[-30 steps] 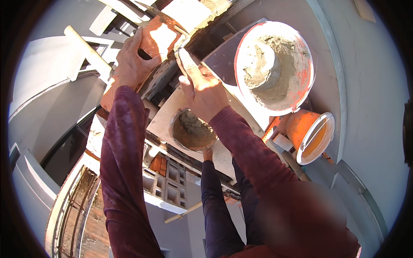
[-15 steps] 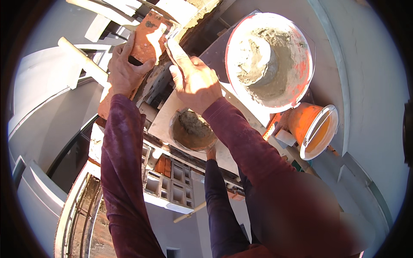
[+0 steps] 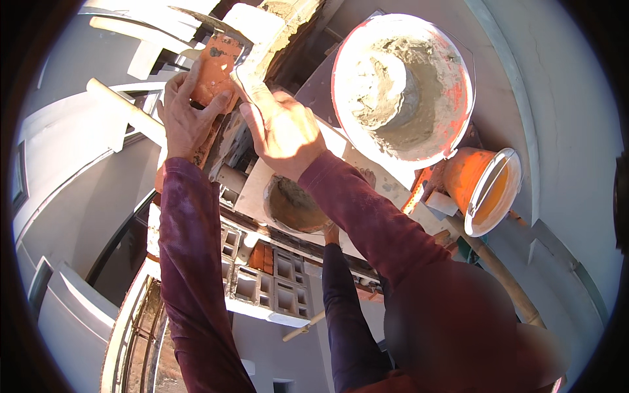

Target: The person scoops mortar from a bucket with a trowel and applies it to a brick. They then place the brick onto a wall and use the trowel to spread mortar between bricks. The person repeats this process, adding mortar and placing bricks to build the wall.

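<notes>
My left hand (image 3: 185, 123) grips an orange-red brick (image 3: 215, 73) at the top of the wall, thumb and fingers around its near and left sides. My right hand (image 3: 286, 128) is closed around the handle of a trowel (image 3: 223, 27), one finger stretched along it. The trowel's blade reaches left across the brick's far end, seen nearly edge-on. Pale mortar (image 3: 286, 33) lies on the wall top beyond the brick. Whether the blade touches the brick, I cannot tell.
A large bucket of mortar (image 3: 452, 98) stands right of my hands, with an orange bucket (image 3: 458, 177) below it. A smaller mortar container (image 3: 298, 213) sits beneath my right forearm. Hollow blocks (image 3: 285, 281) are lower down, and a wooden pole (image 3: 128, 111) juts in at left.
My right hand has moved a little left, and the trowel blade has swung out across the brick's far end. My left hand stays on the brick. The view has shifted slightly.
</notes>
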